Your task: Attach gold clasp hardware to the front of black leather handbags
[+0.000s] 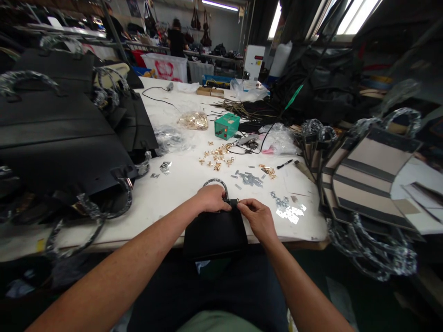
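A black handbag [216,233] lies partly over the table's front edge, its body reaching toward my lap. Its curved, plastic-wrapped handle [218,181] points away from me. My left hand [213,199] is closed over the bag's top edge beside the handle, fingers curled and thumb pressing down. A short black tab [234,202] sticks out at the upper right corner. The fingertips of my right hand [254,213] are pinched at its end, where a small gold glint shows; most of that piece is hidden. Beyond the bag lie several gold metal fittings [217,157].
Flat metal plates [249,179] are scattered on the white table [180,184]. A green box [226,126] with cables stands farther back. Black bag pieces [62,138] are stacked at left, beige-and-black ones [368,170] at right. A person [177,39] is in the background.
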Demonstrator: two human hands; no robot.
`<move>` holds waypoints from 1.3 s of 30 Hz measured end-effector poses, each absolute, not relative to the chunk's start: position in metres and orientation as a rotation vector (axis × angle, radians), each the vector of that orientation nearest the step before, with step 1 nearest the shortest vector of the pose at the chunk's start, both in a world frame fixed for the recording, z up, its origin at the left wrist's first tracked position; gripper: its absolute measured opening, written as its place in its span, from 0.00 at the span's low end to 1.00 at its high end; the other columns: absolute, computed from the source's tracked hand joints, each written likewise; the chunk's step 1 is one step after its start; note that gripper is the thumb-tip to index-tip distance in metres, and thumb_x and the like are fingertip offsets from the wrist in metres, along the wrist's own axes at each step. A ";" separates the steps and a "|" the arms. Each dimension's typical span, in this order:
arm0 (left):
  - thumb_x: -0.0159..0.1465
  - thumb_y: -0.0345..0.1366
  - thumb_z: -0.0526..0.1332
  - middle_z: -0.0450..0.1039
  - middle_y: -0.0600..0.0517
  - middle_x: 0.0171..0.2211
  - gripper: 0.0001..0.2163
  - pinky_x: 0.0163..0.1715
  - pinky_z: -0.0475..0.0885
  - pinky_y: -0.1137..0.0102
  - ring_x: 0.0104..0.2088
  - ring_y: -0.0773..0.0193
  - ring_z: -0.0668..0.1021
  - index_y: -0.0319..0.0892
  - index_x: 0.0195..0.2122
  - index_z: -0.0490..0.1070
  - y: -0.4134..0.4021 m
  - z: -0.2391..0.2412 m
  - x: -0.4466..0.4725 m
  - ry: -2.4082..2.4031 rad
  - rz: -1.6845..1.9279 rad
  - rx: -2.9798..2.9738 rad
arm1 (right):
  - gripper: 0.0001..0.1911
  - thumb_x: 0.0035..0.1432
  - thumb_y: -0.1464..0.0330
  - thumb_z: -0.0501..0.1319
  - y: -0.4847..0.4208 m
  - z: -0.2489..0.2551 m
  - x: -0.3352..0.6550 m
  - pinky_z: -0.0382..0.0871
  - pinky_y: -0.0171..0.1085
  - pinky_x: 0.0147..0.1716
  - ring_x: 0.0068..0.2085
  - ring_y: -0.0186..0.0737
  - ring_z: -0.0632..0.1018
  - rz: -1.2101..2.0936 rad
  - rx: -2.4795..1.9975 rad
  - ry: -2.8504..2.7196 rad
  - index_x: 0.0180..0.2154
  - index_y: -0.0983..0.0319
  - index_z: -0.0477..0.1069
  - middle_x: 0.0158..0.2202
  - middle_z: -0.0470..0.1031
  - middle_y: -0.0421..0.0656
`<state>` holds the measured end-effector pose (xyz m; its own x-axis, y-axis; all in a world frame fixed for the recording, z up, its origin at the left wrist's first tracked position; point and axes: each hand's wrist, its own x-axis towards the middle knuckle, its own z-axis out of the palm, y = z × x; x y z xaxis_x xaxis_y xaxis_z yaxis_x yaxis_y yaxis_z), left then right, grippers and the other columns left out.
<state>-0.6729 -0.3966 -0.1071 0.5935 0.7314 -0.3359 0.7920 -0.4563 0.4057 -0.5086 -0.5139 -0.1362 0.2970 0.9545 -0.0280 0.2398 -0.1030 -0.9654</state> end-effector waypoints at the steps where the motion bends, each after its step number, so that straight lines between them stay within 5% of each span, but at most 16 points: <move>1: 0.46 0.52 0.66 0.74 0.52 0.22 0.16 0.23 0.59 0.70 0.24 0.62 0.73 0.43 0.26 0.76 -0.396 -0.108 -0.673 1.192 -0.154 2.283 | 0.16 0.52 0.55 0.65 -0.514 -0.137 -0.508 0.68 0.36 0.36 0.34 0.41 0.76 0.923 -1.557 -1.110 0.33 0.62 0.77 0.31 0.78 0.42; 15: 0.47 0.44 0.65 0.70 0.55 0.17 0.10 0.22 0.60 0.71 0.20 0.64 0.71 0.42 0.23 0.73 -0.396 -0.105 -0.673 1.077 -0.167 2.081 | 0.09 0.58 0.60 0.62 -0.512 -0.129 -0.510 0.66 0.35 0.34 0.32 0.38 0.76 0.695 -1.720 -1.508 0.32 0.56 0.77 0.30 0.78 0.36; 21: 0.48 0.41 0.65 0.71 0.55 0.20 0.08 0.23 0.61 0.72 0.22 0.65 0.72 0.42 0.25 0.73 -0.396 -0.108 -0.672 1.047 -0.149 2.035 | 0.12 0.59 0.63 0.61 -0.514 -0.140 -0.509 0.68 0.37 0.40 0.36 0.40 0.78 0.547 -1.704 -1.583 0.44 0.56 0.77 0.34 0.80 0.39; 39: 0.46 0.42 0.67 0.67 0.57 0.17 0.10 0.22 0.60 0.71 0.21 0.67 0.69 0.41 0.21 0.73 -0.396 -0.117 -0.676 1.101 -0.106 1.936 | 0.11 0.59 0.61 0.60 -0.519 -0.147 -0.517 0.69 0.37 0.38 0.36 0.42 0.78 0.560 -1.847 -1.481 0.39 0.55 0.79 0.35 0.80 0.40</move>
